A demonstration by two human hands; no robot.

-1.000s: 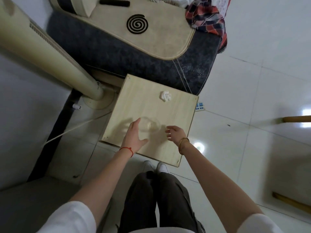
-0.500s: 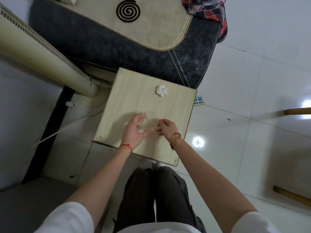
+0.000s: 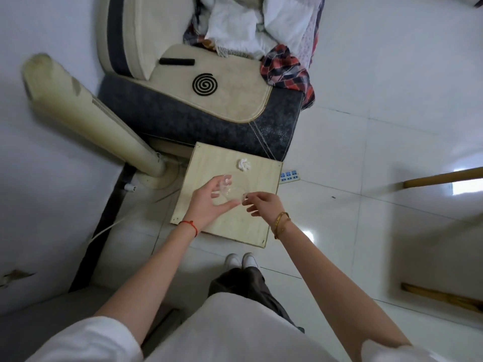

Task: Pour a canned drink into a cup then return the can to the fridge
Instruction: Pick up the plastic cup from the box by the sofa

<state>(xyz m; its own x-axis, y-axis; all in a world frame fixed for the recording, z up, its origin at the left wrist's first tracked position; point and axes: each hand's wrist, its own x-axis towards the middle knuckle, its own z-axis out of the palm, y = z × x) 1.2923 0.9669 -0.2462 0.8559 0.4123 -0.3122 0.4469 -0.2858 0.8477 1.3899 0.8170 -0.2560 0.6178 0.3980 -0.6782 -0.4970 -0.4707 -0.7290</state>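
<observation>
A clear plastic cup (image 3: 235, 188) is held above the small light wooden table (image 3: 264, 176). My left hand (image 3: 207, 202) wraps the cup from the left, thumb and fingers around its wall. My right hand (image 3: 262, 203) pinches the cup's rim on the right with its fingertips. The cup looks lifted and tilted toward me, its opening facing up. No can and no fridge are in view.
A crumpled white tissue (image 3: 243, 164) lies at the table's far edge. A cream standing fan (image 3: 86, 118) leans at the left. A dark sofa (image 3: 198, 121) with clothes is behind the table. A power strip (image 3: 290, 175) lies on the tiled floor to the right, beside wooden poles (image 3: 441, 177).
My left hand closed around the cup and raised it off the table. My right hand came in to touch the rim. My head rose, so the table looks farther.
</observation>
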